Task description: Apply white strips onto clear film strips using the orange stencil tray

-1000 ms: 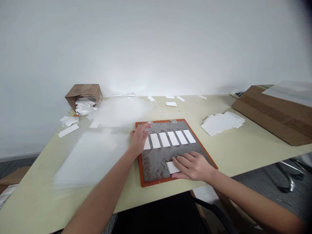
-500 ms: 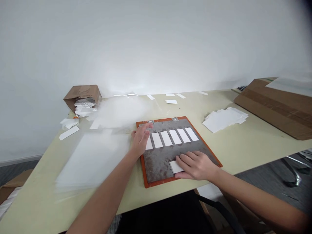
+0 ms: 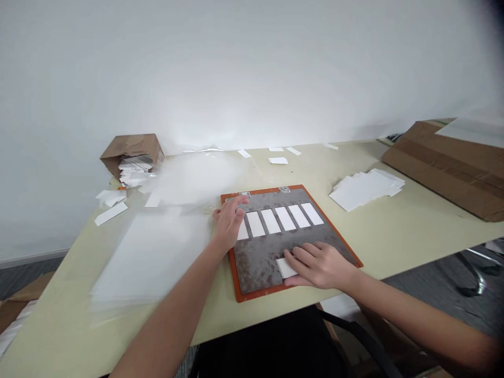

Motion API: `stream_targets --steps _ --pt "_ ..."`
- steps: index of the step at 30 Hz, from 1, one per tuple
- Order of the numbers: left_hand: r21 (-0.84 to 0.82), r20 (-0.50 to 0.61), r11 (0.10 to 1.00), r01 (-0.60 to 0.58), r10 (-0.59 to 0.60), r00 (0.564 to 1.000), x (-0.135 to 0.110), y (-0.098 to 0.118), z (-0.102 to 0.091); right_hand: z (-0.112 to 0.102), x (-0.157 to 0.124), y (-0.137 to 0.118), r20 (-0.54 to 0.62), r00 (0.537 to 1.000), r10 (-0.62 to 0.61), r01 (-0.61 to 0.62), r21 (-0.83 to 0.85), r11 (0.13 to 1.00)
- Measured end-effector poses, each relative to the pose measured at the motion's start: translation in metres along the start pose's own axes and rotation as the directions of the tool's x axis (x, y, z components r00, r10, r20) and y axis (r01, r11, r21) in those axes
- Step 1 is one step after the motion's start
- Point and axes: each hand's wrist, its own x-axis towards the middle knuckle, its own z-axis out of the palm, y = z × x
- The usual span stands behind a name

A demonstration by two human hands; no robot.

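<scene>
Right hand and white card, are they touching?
Touching: the head view shows the right hand lying over one end of the white card, with no gap between them.

On the orange-edged metal board (image 3: 258, 273), the right hand (image 3: 319, 266) lies flat on a white card (image 3: 285, 268) near the front edge. The left hand (image 3: 228, 223) rests at the left end of a row of white cards (image 3: 285, 218), beside a stack of clear sheets (image 3: 149, 257).

Left grip (image 3: 228, 223) and right grip (image 3: 318, 266) on a metal plate (image 3: 255, 268), card strip (image 3: 285, 268) under the right grip, card stack (image 3: 366, 189) further right, plastic sheets (image 3: 149, 257) left of the left grip, all on the desk (image 3: 413, 236)
</scene>
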Motion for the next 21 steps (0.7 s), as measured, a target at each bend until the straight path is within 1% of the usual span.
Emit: stream_targets --steps 4,13,21 --pt "-0.019 -0.013 1.000 0.001 -0.002 1.000 -0.0008 0.0004 -0.0004 0.0008 0.0013 0.0001 0.026 0.999 -0.032 0.032 0.016 0.999" --pt "-0.093 -0.049 0.996 -0.008 0.003 0.999 -0.0020 0.0014 0.0015 0.0012 0.0006 0.0033 0.061 0.996 -0.062 0.060 0.035 0.998" --pt "-0.215 -0.129 0.975 -0.061 0.034 0.991 -0.0006 -0.0006 0.0069 -0.0026 -0.0010 0.0078 0.065 0.995 -0.075 0.071 0.062 0.996"
